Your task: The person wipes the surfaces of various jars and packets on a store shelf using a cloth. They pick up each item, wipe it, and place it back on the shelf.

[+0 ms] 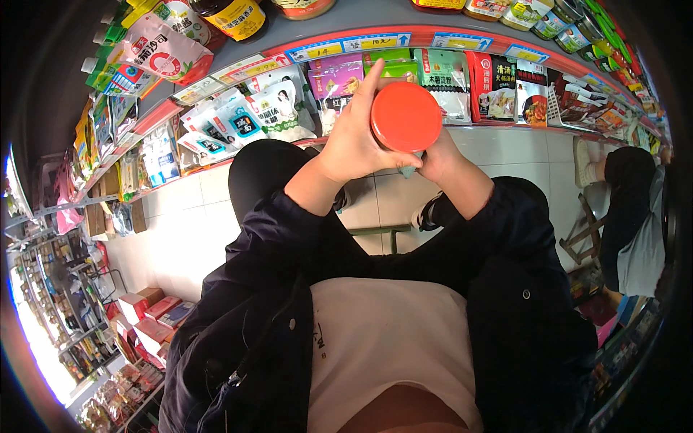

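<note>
A jar with a round red lid (406,117) is held upright before me, its lid facing the camera. My left hand (354,127) grips the jar's left side, with the thumb in front below the lid and a finger pointing up. Behind and below the jar's right side is my right hand (441,157), its fingers mostly hidden; a bit of grey-green cloth (407,171) shows between the hands. Whether the right hand grips the cloth or the jar, I cannot tell. Just beyond the hands stand bagged goods, among them a green and white pouch (443,81).
A curved shelf edge with price tags (346,44) runs across the front, bottles and jars above it. White packets (243,122) lie at the lower shelf's left. On the right is another person's dark-clothed leg (628,216) by a folding stool (584,230). Red boxes (154,330) stand lower left.
</note>
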Demonstrator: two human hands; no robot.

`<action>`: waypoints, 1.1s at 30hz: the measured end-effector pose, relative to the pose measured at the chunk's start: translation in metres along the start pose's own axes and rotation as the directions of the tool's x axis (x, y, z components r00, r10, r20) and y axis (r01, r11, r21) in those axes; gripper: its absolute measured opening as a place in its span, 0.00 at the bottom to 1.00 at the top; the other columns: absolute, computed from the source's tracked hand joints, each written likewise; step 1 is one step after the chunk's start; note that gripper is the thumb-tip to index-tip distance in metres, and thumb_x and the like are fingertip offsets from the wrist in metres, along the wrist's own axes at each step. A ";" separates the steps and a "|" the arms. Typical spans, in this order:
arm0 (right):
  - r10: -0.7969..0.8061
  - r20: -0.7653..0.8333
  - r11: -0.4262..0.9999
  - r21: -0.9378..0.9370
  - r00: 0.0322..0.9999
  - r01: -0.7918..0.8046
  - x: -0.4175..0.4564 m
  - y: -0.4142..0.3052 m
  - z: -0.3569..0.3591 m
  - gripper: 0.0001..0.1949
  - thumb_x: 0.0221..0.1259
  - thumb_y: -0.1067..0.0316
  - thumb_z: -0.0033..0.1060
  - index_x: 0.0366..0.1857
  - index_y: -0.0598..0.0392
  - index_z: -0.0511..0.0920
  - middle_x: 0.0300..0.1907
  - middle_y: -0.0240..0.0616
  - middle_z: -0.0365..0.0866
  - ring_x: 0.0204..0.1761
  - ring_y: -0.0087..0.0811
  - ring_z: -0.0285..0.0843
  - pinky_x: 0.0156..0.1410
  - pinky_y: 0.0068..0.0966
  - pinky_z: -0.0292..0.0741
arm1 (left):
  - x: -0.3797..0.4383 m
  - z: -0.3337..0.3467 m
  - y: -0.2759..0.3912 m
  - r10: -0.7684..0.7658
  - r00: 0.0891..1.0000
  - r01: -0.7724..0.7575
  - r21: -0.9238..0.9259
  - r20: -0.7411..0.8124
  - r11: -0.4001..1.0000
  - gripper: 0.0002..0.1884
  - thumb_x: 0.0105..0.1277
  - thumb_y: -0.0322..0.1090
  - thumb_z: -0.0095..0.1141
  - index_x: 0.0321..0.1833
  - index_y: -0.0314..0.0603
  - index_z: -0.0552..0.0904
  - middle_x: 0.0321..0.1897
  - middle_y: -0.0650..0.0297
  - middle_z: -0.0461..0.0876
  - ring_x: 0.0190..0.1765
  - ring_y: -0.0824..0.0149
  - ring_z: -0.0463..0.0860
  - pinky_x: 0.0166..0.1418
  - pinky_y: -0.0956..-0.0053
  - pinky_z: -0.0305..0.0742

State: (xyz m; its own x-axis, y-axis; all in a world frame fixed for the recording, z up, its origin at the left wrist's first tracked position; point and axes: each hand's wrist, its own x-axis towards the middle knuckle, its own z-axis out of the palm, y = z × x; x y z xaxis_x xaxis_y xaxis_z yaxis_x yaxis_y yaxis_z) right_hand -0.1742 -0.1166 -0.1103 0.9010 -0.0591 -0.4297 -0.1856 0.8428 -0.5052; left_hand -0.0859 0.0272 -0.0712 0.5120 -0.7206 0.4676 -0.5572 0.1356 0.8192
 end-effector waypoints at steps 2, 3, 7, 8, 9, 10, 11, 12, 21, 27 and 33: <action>-0.038 -0.052 0.998 -0.042 0.998 0.036 -0.002 -0.003 -0.001 0.23 0.75 0.54 0.56 0.66 0.55 0.72 0.63 0.36 0.78 0.62 0.32 0.79 0.65 0.34 0.78 | -0.001 0.000 0.001 -0.072 0.996 0.073 -0.025 0.043 0.997 0.74 0.31 0.54 0.87 0.80 0.33 0.51 0.63 0.50 0.76 0.65 0.50 0.78 0.70 0.58 0.71; -0.057 -0.080 0.997 -0.063 0.995 0.052 -0.004 -0.004 -0.001 0.23 0.74 0.53 0.57 0.65 0.55 0.73 0.62 0.36 0.79 0.61 0.31 0.79 0.64 0.33 0.78 | -0.003 0.001 0.002 -0.109 0.992 0.112 -0.039 0.066 0.993 0.73 0.32 0.55 0.87 0.79 0.32 0.53 0.63 0.51 0.76 0.64 0.51 0.78 0.71 0.58 0.70; -0.168 -0.178 0.983 -0.100 0.970 0.152 -0.008 -0.011 0.004 0.21 0.75 0.54 0.57 0.63 0.55 0.75 0.58 0.35 0.81 0.59 0.29 0.80 0.61 0.32 0.79 | -0.003 -0.003 0.001 -0.029 0.995 0.016 0.133 0.097 0.991 0.64 0.34 0.51 0.88 0.74 0.35 0.61 0.65 0.52 0.76 0.65 0.52 0.78 0.69 0.59 0.73; -0.211 -0.188 0.972 -0.140 0.959 0.186 -0.010 -0.012 0.009 0.20 0.75 0.55 0.57 0.62 0.55 0.76 0.57 0.35 0.82 0.58 0.28 0.80 0.61 0.31 0.79 | -0.004 -0.002 0.001 -0.038 0.996 0.030 0.103 0.074 0.994 0.61 0.34 0.50 0.88 0.72 0.37 0.63 0.66 0.52 0.76 0.65 0.51 0.78 0.68 0.59 0.74; -0.253 -0.193 0.959 -0.179 0.948 0.219 -0.012 -0.013 0.013 0.19 0.76 0.56 0.57 0.61 0.56 0.77 0.56 0.35 0.82 0.57 0.27 0.80 0.61 0.31 0.78 | -0.006 -0.003 0.001 -0.048 0.998 0.044 0.076 0.051 0.996 0.59 0.34 0.49 0.88 0.70 0.39 0.65 0.67 0.51 0.76 0.66 0.51 0.79 0.67 0.59 0.76; -0.351 -0.197 0.913 -0.287 0.915 0.289 -0.012 -0.014 0.013 0.18 0.76 0.57 0.56 0.59 0.57 0.78 0.55 0.35 0.82 0.56 0.26 0.80 0.60 0.30 0.78 | -0.006 -0.002 0.002 -0.049 0.998 0.048 0.023 0.030 0.999 0.58 0.35 0.48 0.88 0.70 0.38 0.65 0.66 0.52 0.76 0.66 0.53 0.78 0.68 0.60 0.74; -0.447 -0.188 0.851 -0.391 0.875 0.350 -0.012 -0.016 0.013 0.17 0.76 0.57 0.56 0.57 0.58 0.79 0.54 0.36 0.83 0.55 0.26 0.80 0.60 0.29 0.77 | -0.007 0.000 0.005 -0.051 0.999 0.052 -0.030 0.008 0.998 0.58 0.35 0.46 0.88 0.70 0.37 0.66 0.65 0.53 0.76 0.66 0.55 0.78 0.69 0.60 0.73; -0.539 -0.167 0.772 -0.490 0.825 0.405 -0.012 -0.019 0.013 0.16 0.76 0.58 0.56 0.56 0.59 0.80 0.53 0.36 0.83 0.55 0.25 0.80 0.59 0.29 0.77 | -0.006 0.000 0.007 -0.053 0.999 0.051 -0.083 -0.013 0.995 0.57 0.35 0.45 0.88 0.70 0.36 0.67 0.64 0.54 0.76 0.65 0.57 0.77 0.69 0.61 0.72; -0.729 0.600 -0.047 -0.524 0.329 0.850 -0.042 -0.046 0.014 0.18 0.68 0.65 0.58 0.55 0.67 0.78 0.56 0.52 0.83 0.60 0.41 0.81 0.67 0.36 0.75 | -0.005 0.004 0.006 0.002 0.999 0.003 0.113 -0.050 0.994 0.55 0.36 0.44 0.86 0.69 0.40 0.65 0.60 0.51 0.76 0.59 0.49 0.82 0.61 0.59 0.80; -0.462 0.816 -0.379 -0.535 0.346 0.755 -0.036 -0.049 0.030 0.20 0.59 0.61 0.64 0.56 0.54 0.82 0.61 0.44 0.83 0.68 0.51 0.75 0.74 0.47 0.68 | -0.006 0.008 0.002 -0.121 0.991 0.130 0.209 -0.055 0.969 0.52 0.40 0.43 0.83 0.68 0.35 0.64 0.58 0.47 0.76 0.55 0.47 0.84 0.56 0.60 0.82; -0.262 0.895 -0.434 -0.443 0.361 0.784 -0.044 -0.040 0.033 0.18 0.57 0.53 0.65 0.50 0.45 0.84 0.56 0.36 0.87 0.67 0.39 0.78 0.82 0.53 0.52 | 0.003 0.000 -0.004 -0.043 0.998 0.042 0.008 0.040 0.999 0.35 0.53 0.35 0.75 0.64 0.37 0.73 0.53 0.54 0.83 0.53 0.52 0.85 0.57 0.62 0.80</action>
State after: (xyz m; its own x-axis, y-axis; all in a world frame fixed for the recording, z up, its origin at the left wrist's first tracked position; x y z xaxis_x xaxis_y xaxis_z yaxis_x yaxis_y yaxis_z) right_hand -0.1940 -0.1297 -0.0464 0.7247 0.2368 0.6471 0.6136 -0.6491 -0.4496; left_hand -0.0827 0.0247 -0.0732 0.5087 -0.7523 0.4186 -0.5404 0.0995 0.8355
